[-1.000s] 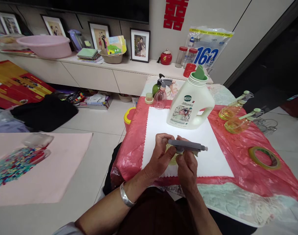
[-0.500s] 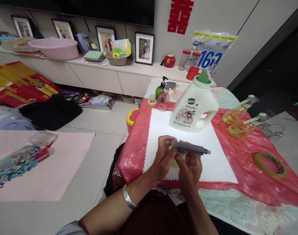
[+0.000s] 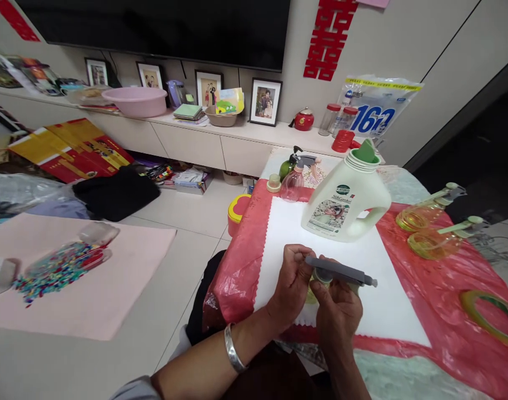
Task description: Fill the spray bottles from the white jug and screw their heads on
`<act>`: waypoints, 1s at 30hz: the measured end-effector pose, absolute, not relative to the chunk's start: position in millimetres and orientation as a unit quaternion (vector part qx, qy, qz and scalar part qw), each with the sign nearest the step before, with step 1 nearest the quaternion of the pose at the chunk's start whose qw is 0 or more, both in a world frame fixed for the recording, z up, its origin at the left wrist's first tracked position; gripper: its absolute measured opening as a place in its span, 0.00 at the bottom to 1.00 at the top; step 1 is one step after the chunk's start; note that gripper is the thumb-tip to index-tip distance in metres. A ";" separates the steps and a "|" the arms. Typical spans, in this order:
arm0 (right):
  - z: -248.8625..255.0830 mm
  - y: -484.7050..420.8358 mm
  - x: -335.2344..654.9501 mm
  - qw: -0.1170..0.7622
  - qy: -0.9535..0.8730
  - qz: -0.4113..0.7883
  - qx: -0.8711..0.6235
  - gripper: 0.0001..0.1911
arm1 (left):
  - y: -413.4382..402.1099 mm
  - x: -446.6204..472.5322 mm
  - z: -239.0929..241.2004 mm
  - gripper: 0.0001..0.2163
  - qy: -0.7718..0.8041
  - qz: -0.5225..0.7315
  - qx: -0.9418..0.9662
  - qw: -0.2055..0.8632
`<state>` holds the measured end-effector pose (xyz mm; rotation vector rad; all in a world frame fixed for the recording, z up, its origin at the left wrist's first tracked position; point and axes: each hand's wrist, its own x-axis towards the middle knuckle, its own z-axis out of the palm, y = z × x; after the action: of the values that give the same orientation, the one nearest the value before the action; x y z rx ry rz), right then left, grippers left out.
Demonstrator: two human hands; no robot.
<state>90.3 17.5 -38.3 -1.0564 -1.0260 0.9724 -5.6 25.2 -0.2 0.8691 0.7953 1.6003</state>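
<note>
Both my hands meet over the near edge of a white sheet [image 3: 374, 289] on a red-covered table. My left hand [image 3: 290, 284] wraps round a small yellow-green bottle [image 3: 310, 292], mostly hidden by the fingers. My right hand [image 3: 337, 312] is closed on the grey spray head [image 3: 341, 272] that sits on top of that bottle, its nozzle pointing right. A silver bracelet [image 3: 232, 349] circles my left wrist. A big white detergent jug [image 3: 346, 198] with an open green spout stands just beyond my hands.
Two yellow spray bottles [image 3: 429, 214] lie on the red plastic cover [image 3: 441, 289] at the right, with a tape roll [image 3: 489, 308] nearer. A pink spray bottle [image 3: 293, 180] and small cap stand at the far left corner. Beads [image 3: 58, 269] lie on a pink sheet on the floor.
The camera has tilted up and turned left, so everything sits lower and further right in the picture. My hands keep the same hold on the bottle and spray head.
</note>
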 end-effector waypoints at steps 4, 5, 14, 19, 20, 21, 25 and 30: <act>-29.9 18.0 98.3 0.582 -0.538 0.400 -0.460 0.24 | 22.5 -12.1 -4.4 0.19 0.317 0.656 0.414 0.545; -28.2 18.2 100.4 0.567 -0.559 0.400 -0.454 0.22 | 22.7 -12.7 -5.6 0.19 0.314 0.658 0.424 0.537; -37.4 21.4 93.2 0.608 -0.492 0.382 -0.492 0.21 | 29.4 -5.6 -3.1 0.19 0.347 0.674 0.401 0.514; -31.5 20.1 88.7 0.600 -0.496 0.375 -0.504 0.21 | 30.2 -3.8 -3.9 0.21 0.356 0.682 0.390 0.506; -29.9 19.5 88.3 0.601 -0.494 0.370 -0.508 0.21 | 30.0 -3.4 -4.8 0.20 0.358 0.681 0.391 0.504; -28.7 18.9 88.3 0.601 -0.492 0.363 -0.515 0.20 | 29.7 -3.1 -5.8 0.19 0.359 0.681 0.393 0.503; -27.8 16.5 92.2 0.557 -0.538 0.317 -0.548 0.20 | 28.5 -5.2 -11.1 0.18 0.349 0.676 0.394 0.516; -35.8 15.0 103.2 0.488 -0.622 0.311 -0.528 0.28 | 27.3 -19.6 -21.2 0.17 0.386 0.626 0.412 0.538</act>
<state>103.2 15.0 -35.8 -1.2837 -1.5115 0.7554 -19.6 27.3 -21.2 0.9806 0.9189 1.4899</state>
